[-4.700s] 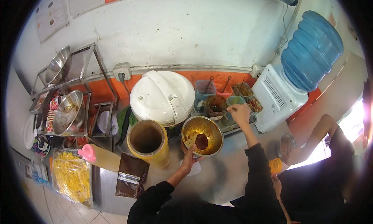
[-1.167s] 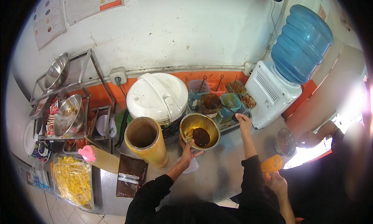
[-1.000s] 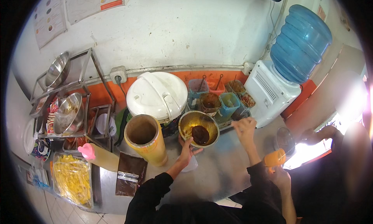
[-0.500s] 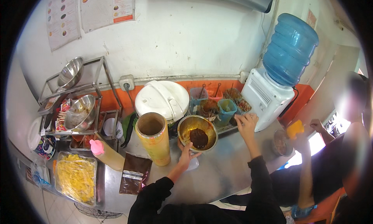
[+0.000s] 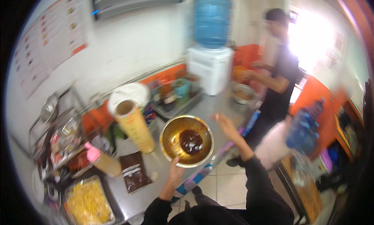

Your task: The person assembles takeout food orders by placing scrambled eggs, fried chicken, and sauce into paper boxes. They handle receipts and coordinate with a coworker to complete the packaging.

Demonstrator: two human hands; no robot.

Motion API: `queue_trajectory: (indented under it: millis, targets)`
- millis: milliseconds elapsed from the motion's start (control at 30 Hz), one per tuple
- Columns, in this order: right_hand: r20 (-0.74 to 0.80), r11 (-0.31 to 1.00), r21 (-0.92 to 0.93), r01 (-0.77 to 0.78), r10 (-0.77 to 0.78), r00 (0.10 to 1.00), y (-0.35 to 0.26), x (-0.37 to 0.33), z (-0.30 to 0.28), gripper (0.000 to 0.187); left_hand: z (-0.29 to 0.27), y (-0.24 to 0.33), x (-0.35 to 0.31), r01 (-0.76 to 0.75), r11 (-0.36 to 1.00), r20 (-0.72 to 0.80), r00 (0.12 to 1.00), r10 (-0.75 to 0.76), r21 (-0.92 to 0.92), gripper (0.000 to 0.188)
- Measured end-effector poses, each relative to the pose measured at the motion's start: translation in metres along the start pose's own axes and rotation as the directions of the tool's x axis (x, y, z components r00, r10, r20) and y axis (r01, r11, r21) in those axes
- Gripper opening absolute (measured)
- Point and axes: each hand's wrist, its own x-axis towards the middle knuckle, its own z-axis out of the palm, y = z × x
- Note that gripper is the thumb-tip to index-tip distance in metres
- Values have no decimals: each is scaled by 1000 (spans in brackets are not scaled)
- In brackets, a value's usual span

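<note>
My left hand point(image 5: 175, 173) grips the near rim of a metal bowl point(image 5: 166, 151), tilted slightly toward me above the counter's front edge. A pool of dark brown sauce point(image 5: 191, 141) lies inside, and orange-yellow smears coat the walls. My right hand point(image 5: 226, 126) is held just right of the bowl, holding nothing, with its fingers stretched out and somewhat blurred. Left of the bowl stands a tall yellow roll with a hollow core point(image 5: 136, 127), apparently plastic film. In front of it a dark brown packet point(image 5: 133, 171) lies flat.
A pink-capped squeeze bottle point(image 5: 103, 162) and a wrapped tray of yellow food point(image 5: 89, 201) occupy the left. Behind are a white-lidded cooker point(image 5: 126, 95), sauce tubs point(image 5: 181, 90) and a water dispenser point(image 5: 210, 69). Another person point(image 5: 278, 73) stands far right beside a second bowl point(image 5: 242, 94).
The view has turned right, showing more floor. The bowl, in my left hand, has moved away from the roll and nearer the counter's front edge. My right hand has lowered, its fingers straighter.
</note>
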Motion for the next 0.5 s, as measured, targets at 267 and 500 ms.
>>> queue_trajectory:
  millis: [267,500]
  targets:
    - [-157,560,820,-117,417,895,-47,-360,-114,22,128,-121,-119,297,944,468,820,-329,143,60]
    - [-558,566,803,186,605,568,-89,-668,-199,16,278,-302,-272,526,718,710,271,-650,456,62]
